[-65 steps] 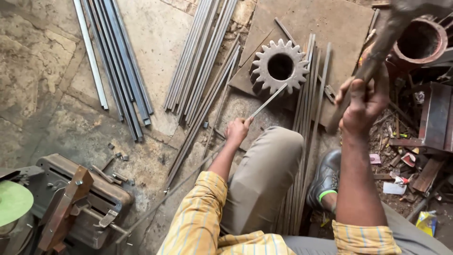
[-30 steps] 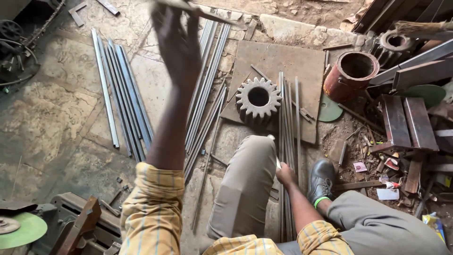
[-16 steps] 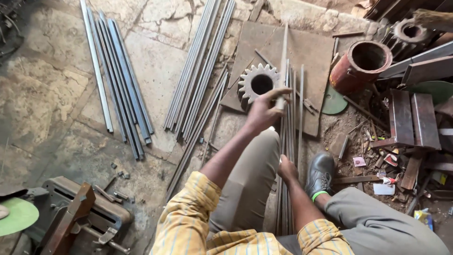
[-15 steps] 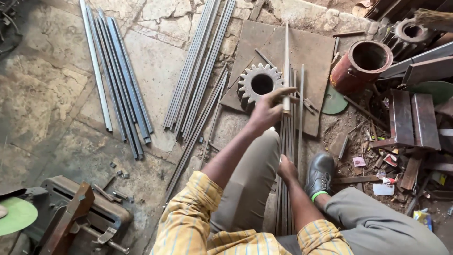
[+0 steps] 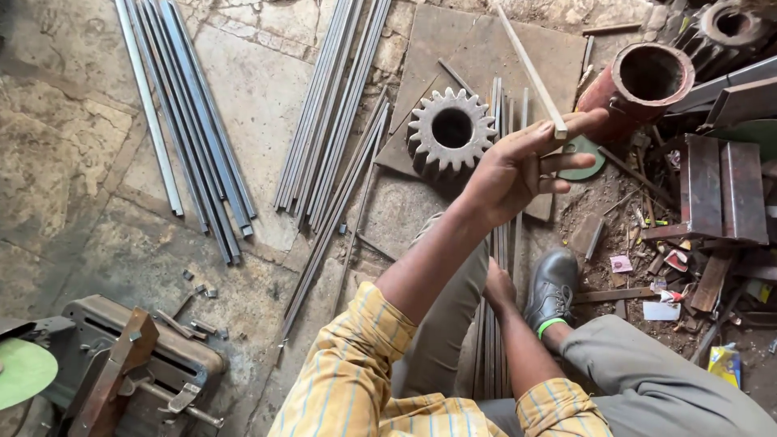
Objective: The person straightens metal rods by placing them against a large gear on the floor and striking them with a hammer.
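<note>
**Fingertips pinching a thin metal strip above a gear**

Pinched between thumb and fingertips, a thin flat metal strip (image 5: 530, 73) is held at its near end by the left hand (image 5: 514, 166), which is raised with the arm stretched forward. The strip slants up and to the far left from the grip, over a flat steel plate (image 5: 477, 57) lying on the floor. Just left of the hand, on the plate's near edge, sits a large toothed gear (image 5: 451, 129) with a round hole through its middle.

Lower and nearer, the right hand (image 5: 499, 285) rests on a bundle of long thin rods (image 5: 498, 324) that runs between the person's knees toward the gear. Its fingers are hidden from above, so I cannot tell whether they are closed around the rods or only laid on them. A black shoe (image 5: 552, 285) with a green sock band sits just right of that hand.

To the far right of the raised hand stands a rusty red pipe section (image 5: 639, 85), open end up. Further right lie rusty steel offcuts (image 5: 720, 190). Among the scrap on the right floor are small packages: a pinkish square scrap (image 5: 622, 264), a white paper piece (image 5: 661, 311), and a yellow and blue pouch (image 5: 726, 364) at the near right.

On the left, grey flat bars (image 5: 190, 121) lie in two loose fans on stone paving. At the near left is a cutting machine (image 5: 133, 364) with a green disc (image 5: 24, 371).
</note>
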